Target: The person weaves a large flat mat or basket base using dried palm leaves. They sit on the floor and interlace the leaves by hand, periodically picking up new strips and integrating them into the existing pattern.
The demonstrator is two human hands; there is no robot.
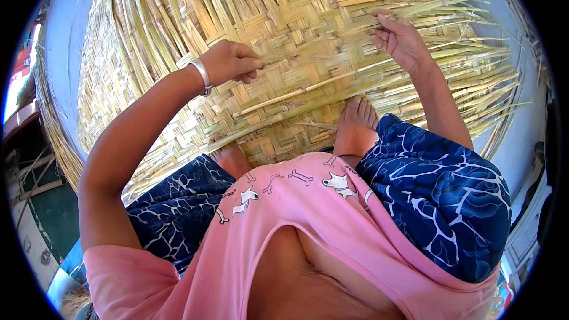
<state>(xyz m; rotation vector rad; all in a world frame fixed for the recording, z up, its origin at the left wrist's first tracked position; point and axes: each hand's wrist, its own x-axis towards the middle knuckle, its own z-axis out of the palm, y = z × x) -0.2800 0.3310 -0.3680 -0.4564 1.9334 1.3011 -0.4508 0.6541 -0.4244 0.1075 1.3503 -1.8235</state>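
Observation:
A large mat of flat, pale yellow-green reed strips lies before me, closely woven in its middle. Over it, left of centre, is my left hand, a silver bangle at its wrist. Its fingers are bent and pressed together; whatever may be between them is too fine to tell. Farther right, my right hand is over the loose strips, fingers curled toward the thumb as in a pinch. What it grips, if anything, does not show clearly. A long loose reed strip lies slantwise across the weave, nearer me than both hands.
My bare feet rest on the mat's near part, the right foot beside the strips. Unwoven reed ends fan out at the right, and more stalks spread at the far left. Blue-grey floor borders the mat. A reed bundle curves along the left.

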